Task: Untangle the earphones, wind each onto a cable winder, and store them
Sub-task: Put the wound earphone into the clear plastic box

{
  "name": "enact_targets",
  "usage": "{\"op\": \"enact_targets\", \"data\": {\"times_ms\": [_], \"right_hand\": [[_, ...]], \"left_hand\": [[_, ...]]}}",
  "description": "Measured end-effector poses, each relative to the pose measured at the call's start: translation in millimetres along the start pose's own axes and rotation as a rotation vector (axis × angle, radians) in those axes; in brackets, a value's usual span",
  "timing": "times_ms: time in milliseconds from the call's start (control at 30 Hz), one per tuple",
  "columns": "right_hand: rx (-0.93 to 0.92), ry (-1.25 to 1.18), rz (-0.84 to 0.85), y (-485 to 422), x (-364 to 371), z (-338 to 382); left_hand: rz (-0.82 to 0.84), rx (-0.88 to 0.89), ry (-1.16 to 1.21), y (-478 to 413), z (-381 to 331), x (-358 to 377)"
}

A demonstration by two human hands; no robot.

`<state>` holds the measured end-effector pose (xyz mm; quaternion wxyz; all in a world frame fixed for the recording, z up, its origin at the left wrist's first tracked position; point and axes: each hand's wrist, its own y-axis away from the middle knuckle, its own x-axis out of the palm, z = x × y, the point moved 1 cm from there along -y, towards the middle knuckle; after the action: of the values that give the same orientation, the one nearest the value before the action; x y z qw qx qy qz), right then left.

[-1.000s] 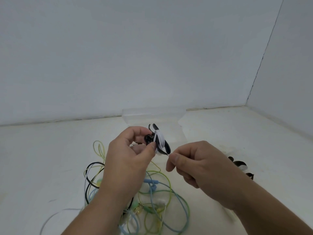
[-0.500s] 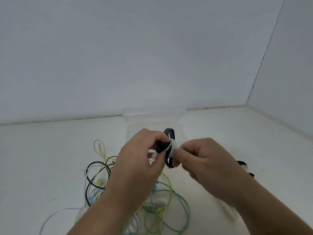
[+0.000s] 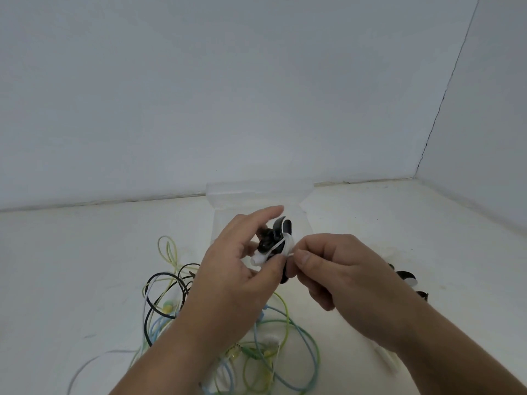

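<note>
My left hand (image 3: 236,269) holds a black cable winder (image 3: 278,232) above the table, thumb under it and index finger lifted. White earphone cable (image 3: 282,245) is wrapped round the winder, and a white earbud (image 3: 258,259) sticks out by my left thumb. My right hand (image 3: 339,275) pinches the white cable's end right beside the winder. Below both hands lies a tangle of green, yellow, blue, black and white earphones (image 3: 271,337) on the white table.
A clear plastic box (image 3: 256,195) stands behind my hands near the wall. Spare black winders (image 3: 406,276) lie to the right, partly hidden by my right wrist. Walls close off the back and the right side.
My right hand has come in from the right to the winder and now pinches the white cable against it. The left hand has turned the winder and lifted its index finger.
</note>
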<state>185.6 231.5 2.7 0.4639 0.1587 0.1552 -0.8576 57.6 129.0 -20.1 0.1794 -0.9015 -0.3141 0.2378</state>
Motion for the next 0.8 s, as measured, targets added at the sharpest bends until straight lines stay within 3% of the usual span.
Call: {"op": "enact_targets", "data": {"times_ms": [133,333,500,800], "right_hand": [[-0.005,0.108,-0.046,0.4,-0.1,1.2],[0.019,0.203,-0.165,1.7,-1.7,1.1],[-0.006,0.197,-0.249,-0.1,-0.1,-1.0],[-0.013,0.135,-0.19,-1.9,3.9,-3.1]], "left_hand": [[-0.093,-0.046,0.059,0.3,1.8,0.3],[-0.112,0.104,-0.167,2.4,-2.5,4.0],[-0.093,0.124,-0.105,1.5,-3.4,3.0],[-0.086,0.065,-0.007,0.4,-2.9,3.5]]}}
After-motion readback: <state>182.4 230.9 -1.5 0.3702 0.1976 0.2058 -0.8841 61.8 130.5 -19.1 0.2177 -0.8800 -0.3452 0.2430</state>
